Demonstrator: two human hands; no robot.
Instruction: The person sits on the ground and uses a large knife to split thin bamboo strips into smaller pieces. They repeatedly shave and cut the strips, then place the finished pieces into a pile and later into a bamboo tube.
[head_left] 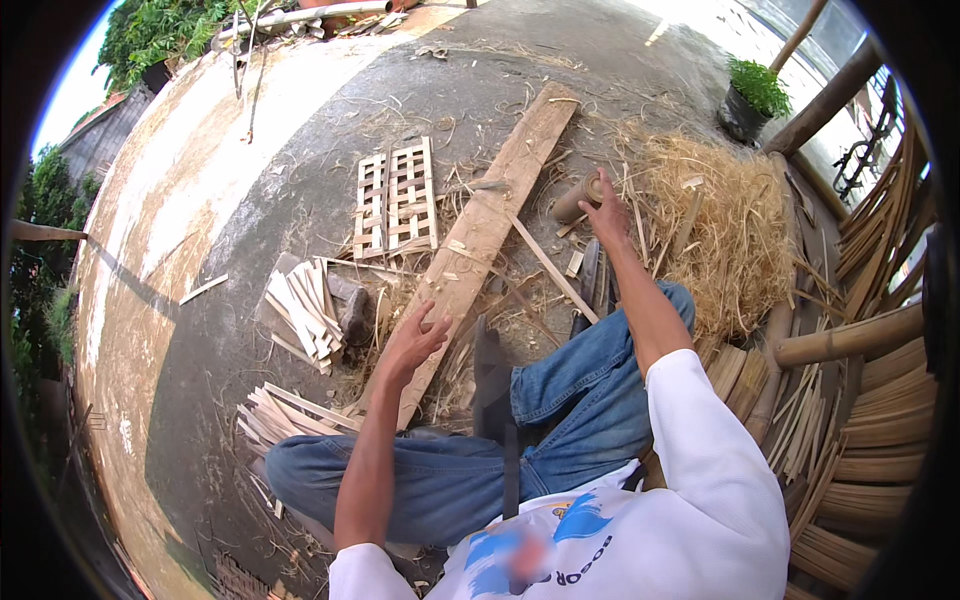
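Note:
My left hand (414,342) is held over the lower part of a long wooden plank (480,228), its fingers apart and nothing in them. My right hand (608,215) has its thumb and fingers round the near-right end of a brown cylinder (572,204), perhaps a piece of bamboo. This cylinder is tilted, with a round rim showing at the held end. A small knife-like tool (486,185) rests across the plank. To the plank's left lies a woven lattice panel (396,198) of pale strips.
Pale split strips lie in bundles (303,312) left of the plank, with more strips (285,415) by my left knee. On the right are a heap of curly shavings (725,230), a bamboo pole (850,335) and a potted plant (755,95). Loose shavings litter the concrete floor.

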